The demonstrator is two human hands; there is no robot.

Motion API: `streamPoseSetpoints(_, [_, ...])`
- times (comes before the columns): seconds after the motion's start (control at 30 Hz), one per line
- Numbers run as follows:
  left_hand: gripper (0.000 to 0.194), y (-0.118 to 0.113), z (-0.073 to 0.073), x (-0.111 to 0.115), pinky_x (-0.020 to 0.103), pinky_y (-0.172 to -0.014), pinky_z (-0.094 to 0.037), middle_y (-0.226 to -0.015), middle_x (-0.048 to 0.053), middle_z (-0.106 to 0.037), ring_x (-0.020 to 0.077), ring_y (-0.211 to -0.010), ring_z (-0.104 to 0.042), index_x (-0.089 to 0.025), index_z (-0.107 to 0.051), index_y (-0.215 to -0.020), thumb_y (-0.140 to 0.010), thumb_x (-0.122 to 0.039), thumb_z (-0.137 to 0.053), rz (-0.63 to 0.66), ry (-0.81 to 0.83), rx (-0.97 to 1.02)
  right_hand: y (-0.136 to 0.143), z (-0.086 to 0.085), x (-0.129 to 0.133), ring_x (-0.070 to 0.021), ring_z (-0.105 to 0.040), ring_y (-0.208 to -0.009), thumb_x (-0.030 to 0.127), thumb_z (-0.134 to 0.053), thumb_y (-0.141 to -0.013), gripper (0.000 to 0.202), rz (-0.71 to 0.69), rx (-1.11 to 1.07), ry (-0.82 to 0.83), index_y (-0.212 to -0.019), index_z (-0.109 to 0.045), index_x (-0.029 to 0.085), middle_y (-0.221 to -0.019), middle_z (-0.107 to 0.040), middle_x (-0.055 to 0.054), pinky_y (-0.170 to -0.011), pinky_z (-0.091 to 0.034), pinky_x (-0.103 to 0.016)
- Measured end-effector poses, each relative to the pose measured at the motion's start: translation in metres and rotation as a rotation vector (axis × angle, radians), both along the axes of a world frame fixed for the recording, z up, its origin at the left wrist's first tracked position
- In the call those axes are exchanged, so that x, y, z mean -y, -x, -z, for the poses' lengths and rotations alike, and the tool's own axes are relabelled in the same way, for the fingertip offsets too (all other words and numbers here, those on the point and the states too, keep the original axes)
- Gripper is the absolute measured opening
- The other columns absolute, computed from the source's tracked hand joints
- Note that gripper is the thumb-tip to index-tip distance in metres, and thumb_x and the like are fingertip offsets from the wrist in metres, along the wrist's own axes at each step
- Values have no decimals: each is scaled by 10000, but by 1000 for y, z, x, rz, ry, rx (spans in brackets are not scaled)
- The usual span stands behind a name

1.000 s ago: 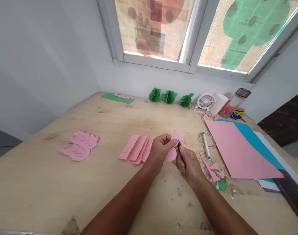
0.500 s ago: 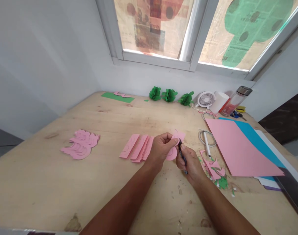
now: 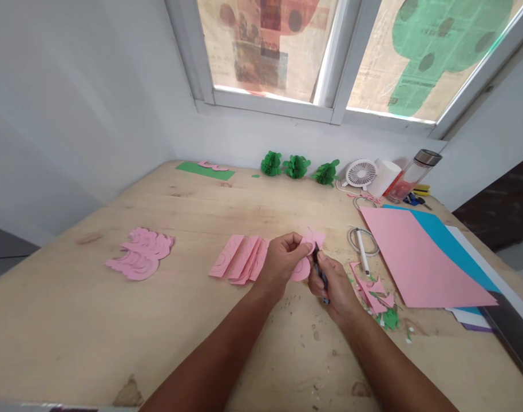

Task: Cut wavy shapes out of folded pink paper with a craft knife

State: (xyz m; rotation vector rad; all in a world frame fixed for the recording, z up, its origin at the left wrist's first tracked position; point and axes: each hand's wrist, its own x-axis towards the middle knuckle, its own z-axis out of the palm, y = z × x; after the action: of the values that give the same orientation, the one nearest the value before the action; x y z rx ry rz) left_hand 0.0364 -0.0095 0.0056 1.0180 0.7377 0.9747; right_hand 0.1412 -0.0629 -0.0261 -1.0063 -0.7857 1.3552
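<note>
My left hand [image 3: 282,257] pinches a piece of pink paper [image 3: 301,270] between thumb and fingers. Pencil lines run across its far corner, and its near edge is rounded. In my right hand [image 3: 335,283] is a pair of dark scissors [image 3: 321,273], with the tips against the paper just beside my left thumb. My fingers cover most of the handles. Several folded pink paper strips [image 3: 227,257] with drawn curves lie left of my left hand, partly behind it. Farther left rests a pile of wavy-edged pink cutouts [image 3: 141,254].
Paper scraps [image 3: 377,297] and a white pen [image 3: 363,252] lie right of my right hand. Pink sheets [image 3: 420,257] overlap blue ones beyond. Green paper ornaments [image 3: 296,166], a small fan [image 3: 361,173] and a bottle [image 3: 416,174] line the back.
The view has shifted very slightly. Both hands, the paper and the scissors stay almost exactly where they were.
</note>
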Motion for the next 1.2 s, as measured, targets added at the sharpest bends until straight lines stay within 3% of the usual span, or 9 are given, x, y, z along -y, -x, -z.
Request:
streamPoseSetpoints(0.37, [180,0,1,0,223,-524,-354,-536,-16,-556,89,-502,-472,-144,-554,-590,-651,-280,-655,-5,-18,-18,1,-1,0,-49,-183,-349,524,-527,-798,435,4,46,14,-555,-409,183,-393,-308,86,-344,-114,-198])
streamPoseSetpoints(0.93, [185,0,1,0,223,-545,-362,-534,-20,-547,91,-516,-472,-145,-556,-583,-660,-290,-642,-8,-30,-22,0,0,0,-47,-187,-346,453,-513,-839,401,1,27,-4,-564,-437,172,-391,-329,82,-353,-110,-201])
streamPoseSetpoints(1.2, [185,0,0,0,215,-517,-348,-522,-22,-536,86,-495,-456,-145,-548,-570,-639,-277,-657,-20,-7,-27,0,-1,-1,-50,-184,-351,510,-528,-803,436,1,56,11,-542,-411,181,-391,-313,82,-348,-115,-201])
